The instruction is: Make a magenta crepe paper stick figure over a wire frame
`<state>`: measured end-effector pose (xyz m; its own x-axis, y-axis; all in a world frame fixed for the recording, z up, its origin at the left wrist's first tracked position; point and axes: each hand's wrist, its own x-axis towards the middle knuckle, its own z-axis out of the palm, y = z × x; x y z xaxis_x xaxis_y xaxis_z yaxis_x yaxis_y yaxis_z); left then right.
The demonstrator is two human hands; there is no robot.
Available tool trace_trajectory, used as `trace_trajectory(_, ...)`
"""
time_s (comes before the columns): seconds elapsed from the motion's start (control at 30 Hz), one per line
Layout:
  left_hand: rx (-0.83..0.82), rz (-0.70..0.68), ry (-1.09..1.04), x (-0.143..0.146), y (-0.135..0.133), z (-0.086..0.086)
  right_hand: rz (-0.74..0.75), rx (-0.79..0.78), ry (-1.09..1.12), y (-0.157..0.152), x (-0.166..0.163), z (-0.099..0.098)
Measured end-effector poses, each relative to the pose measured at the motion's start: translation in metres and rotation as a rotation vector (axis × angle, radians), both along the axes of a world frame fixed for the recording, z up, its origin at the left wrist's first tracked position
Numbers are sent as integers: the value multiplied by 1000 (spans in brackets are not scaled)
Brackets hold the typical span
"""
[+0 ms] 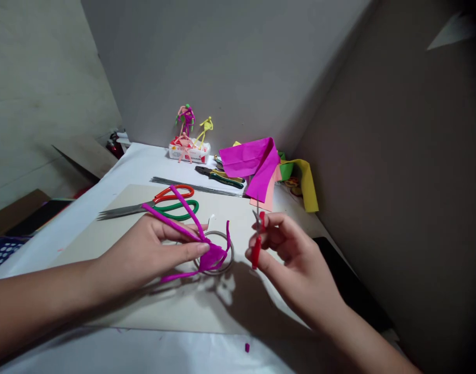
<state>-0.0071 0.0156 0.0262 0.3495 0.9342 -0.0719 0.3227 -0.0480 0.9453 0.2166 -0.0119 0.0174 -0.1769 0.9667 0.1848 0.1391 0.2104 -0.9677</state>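
Between the thumb and fingers of my left hand (155,249) is a magenta paper-wrapped wire figure (212,257) with thin limbs sticking out several ways. My right hand (296,259) grips small red-handled scissors (256,249), their blades pointing up and away, apart from the figure. Just behind the figure a ring-shaped roll (230,254) lies on the board, partly covered by it. Large scissors (144,209) with one orange and one green handle rest beyond my left hand.
A grey board (136,311) covers part of the white table. At the back are pliers (220,176), thin wires (199,186), magenta crepe paper (245,158), yellow paper (310,184) and small figures (186,119) around a white pack (189,151). A magenta scrap (247,347) lies in front.
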Motion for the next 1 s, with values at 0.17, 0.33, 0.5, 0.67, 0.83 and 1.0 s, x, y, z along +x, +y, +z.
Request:
trace_trajectory(0.17, -11, 13, 14, -5, 0, 1, 197, 124, -564, -4, 13, 7)
trace_trajectory(0.33, 14, -15, 84, -4, -5, 8, 187, 204, -903, -5, 13, 6)
trace_trajectory(0.5, 1, -45, 140, 0, -10, 15, 197, 209, -1003, -6, 13, 5)
trace_trajectory(0.67, 2, -62, 115, 1, -12, 17, 205, 243, -1017, -5, 11, 4)
trace_trajectory(0.83, -6, -53, 127, 2, -12, 22, 210, 300, -988, -5, 9, 1)
trace_trajectory(1.0, -12, -81, 74, 4, -12, 25, 195, 314, -992, -4, 9, -1)
